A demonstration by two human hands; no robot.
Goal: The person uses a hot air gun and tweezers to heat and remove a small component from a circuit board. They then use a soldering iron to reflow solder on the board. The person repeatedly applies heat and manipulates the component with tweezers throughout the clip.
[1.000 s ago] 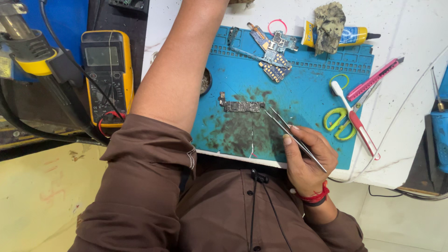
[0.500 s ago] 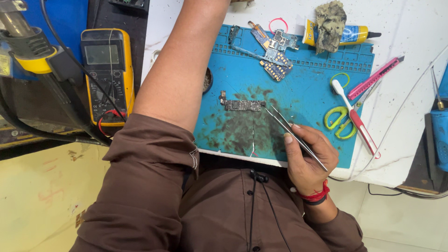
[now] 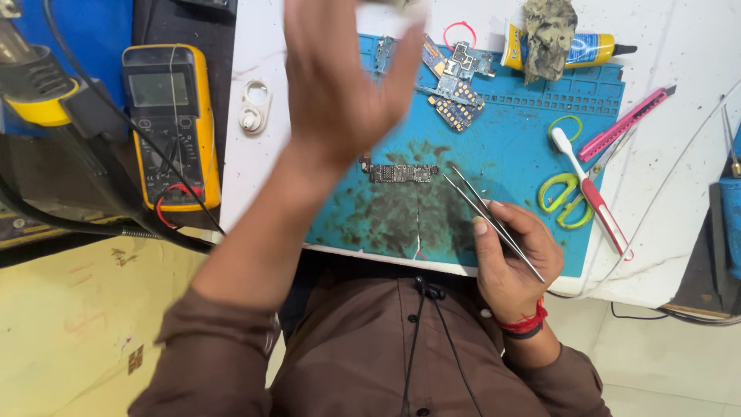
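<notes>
Circuit board (image 3: 399, 171) on mat (image 3: 502, 147) center, tweezers (image 3: 494, 222) just right of it. Scissors (image 3: 584, 199) at mat's right edge; multimeter (image 3: 167, 123) left, off mat. Glue tube (image 3: 575, 48) behind mat.

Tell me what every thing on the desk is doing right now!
left hand: raised above the mat, open, blurred, holding nothing I can make out
right hand: gripping the tweezers
tweezers: held, tips pointing toward the board
circuit board: lying flat on the mat, untouched
blue mat: flat, stained dark
multimeter: screen blank
glue tube: lying down, capped
scissors: closed
</notes>
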